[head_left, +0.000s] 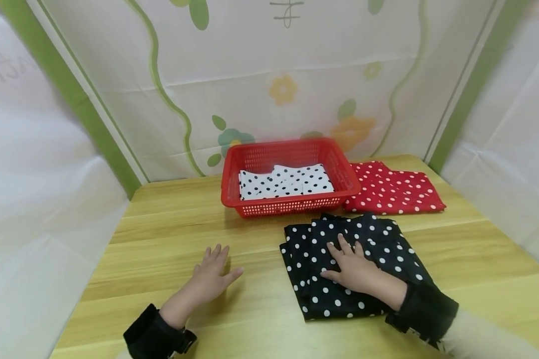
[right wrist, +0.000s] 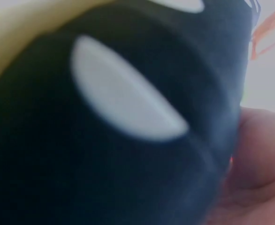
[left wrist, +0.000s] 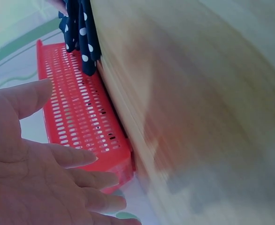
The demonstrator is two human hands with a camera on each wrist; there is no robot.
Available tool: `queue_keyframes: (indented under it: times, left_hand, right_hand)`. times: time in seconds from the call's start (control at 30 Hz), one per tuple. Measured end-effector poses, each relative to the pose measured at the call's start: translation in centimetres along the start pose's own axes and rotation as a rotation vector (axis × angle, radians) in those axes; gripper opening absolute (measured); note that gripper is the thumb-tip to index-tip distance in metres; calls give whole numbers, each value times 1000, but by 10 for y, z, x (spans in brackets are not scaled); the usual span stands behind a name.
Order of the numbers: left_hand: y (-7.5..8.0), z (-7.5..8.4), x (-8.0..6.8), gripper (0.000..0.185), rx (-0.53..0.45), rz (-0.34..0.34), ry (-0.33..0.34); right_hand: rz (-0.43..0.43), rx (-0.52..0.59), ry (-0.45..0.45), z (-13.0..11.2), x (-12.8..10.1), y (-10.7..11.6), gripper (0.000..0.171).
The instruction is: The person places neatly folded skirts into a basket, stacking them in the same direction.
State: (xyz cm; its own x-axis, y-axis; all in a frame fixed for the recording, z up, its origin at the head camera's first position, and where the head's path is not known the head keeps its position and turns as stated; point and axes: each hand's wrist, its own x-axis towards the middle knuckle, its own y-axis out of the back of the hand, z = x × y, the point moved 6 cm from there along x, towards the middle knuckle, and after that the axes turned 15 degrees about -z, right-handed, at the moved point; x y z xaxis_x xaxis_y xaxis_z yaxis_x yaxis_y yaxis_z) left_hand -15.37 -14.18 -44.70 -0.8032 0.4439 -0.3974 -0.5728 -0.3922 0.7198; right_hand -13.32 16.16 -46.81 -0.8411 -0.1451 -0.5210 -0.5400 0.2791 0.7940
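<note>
A folded black cloth with white dots [head_left: 386, 249] lies on the table at the right of the head view. On top of it rests my right hand [head_left: 357, 271], palm down with the fingers spread. My left hand [head_left: 208, 279] is over the bare wood left of the cloth, fingers straight and thumb held out, with nothing in it. In the left wrist view the palm and fingers of that left hand [left wrist: 39, 183] are extended. The dark dotted cloth [right wrist: 104, 178] fills most of the right wrist view, close and blurred, beside part of my right hand [right wrist: 259, 164].
Behind the black cloth stands a red plastic basket [head_left: 292, 204] holding folded white cloth with black dots [head_left: 287, 182]. Folded red cloth with white dots [head_left: 400, 192] lies at its right. A white printed sheet [head_left: 260, 60] hangs at the back of the wooden table [head_left: 175, 209].
</note>
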Motion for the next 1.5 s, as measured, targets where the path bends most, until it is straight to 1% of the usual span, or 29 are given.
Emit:
queue_keyframes:
  times: [0.17, 0.33, 0.6, 0.97, 1.23, 1.5]
  left_hand:
    - [0, 4, 0, 75, -7, -4, -10]
    - [1, 6, 0, 74, 4, -3, -4]
    - [-1, 11, 1, 73, 11, -7, -5]
    - [-3, 10, 0, 72, 4, -9, 16]
    - [-5, 10, 1, 71, 0, -8, 8]
    - [-10, 10, 0, 71, -5, -7, 8]
  right_hand:
    - [4, -1, -1, -5, -1, 0, 74]
    - [-2, -15, -8, -9, 1, 1, 74]
    - [-13, -45, 3, -27, 10, -3, 73]
    - [-4, -89, -29, -35, 15, -8, 71]
    - [6, -86, -13, -53, 23, -11, 72]
    - [-17, -61, 20, -72, 27, -16, 72]
